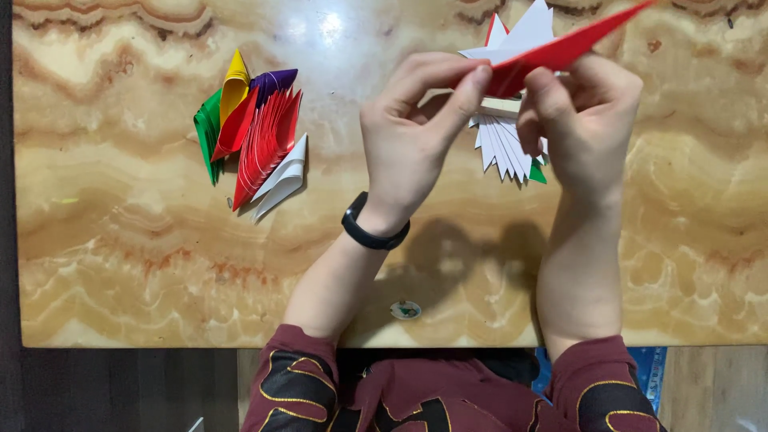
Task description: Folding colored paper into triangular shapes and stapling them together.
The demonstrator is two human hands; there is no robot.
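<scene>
- Marble-pattern table [120, 264]: landmark, everything sits on or over it.
- Left hand [412, 144], black wristband, above table centre: fingers closed, pinching the near end of the red folded paper [560, 50].
- Right hand [588, 112]: fingers pinch the same strip, apparently steadying the crease.
- Stack of folded coloured pieces [256, 136], table's left: parked clear of the hands.
- White folded pieces [504, 148] beneath the hands, within reach.

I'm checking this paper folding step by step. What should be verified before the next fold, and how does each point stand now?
1. Red paper piece pinched by both hands: ok.
2. Left hand grip with thumb on the fold: ok.
3. Right hand holds the other side: ok.
4. Crease straight: cannot tell.
5. Finished colored folded pieces lie apart on the marble table: ok.
6. White folded pieces partly hidden under the hands: cannot tell count.
</scene>
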